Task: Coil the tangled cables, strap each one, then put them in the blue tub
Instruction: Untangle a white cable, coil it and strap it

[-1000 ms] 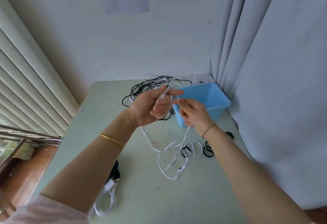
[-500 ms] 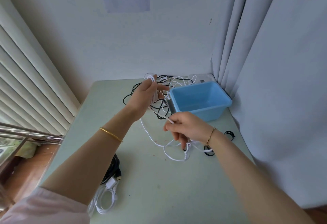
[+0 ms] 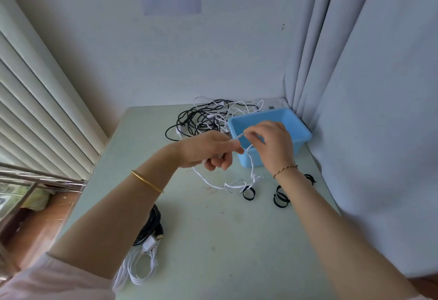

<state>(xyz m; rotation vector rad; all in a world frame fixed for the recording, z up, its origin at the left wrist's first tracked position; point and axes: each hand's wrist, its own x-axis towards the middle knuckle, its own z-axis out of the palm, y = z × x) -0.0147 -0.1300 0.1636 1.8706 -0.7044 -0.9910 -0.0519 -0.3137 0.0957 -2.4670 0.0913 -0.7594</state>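
Note:
A thin white cable (image 3: 251, 169) runs between both hands above the pale green table (image 3: 225, 240). My left hand (image 3: 208, 149) grips one part of it in a closed fist. My right hand (image 3: 272, 143) pinches a loop of it just right of the left fingertips, in front of the blue tub (image 3: 302, 128). The cable's loose end trails onto the table beneath. A tangle of black and white cables (image 3: 203, 117) lies at the far edge, left of the tub, which looks empty.
Black straps (image 3: 248, 192) (image 3: 280, 199) (image 3: 310, 179) lie on the table right of centre. A coiled black cable (image 3: 149, 226) and a coiled white cable (image 3: 139, 264) lie near the left front edge under my left arm. Curtains hang on the right, blinds on the left.
My right hand rose from low over the table to beside the left fingertips, drawing the white cable up. My left hand dropped back from the tangle toward me.

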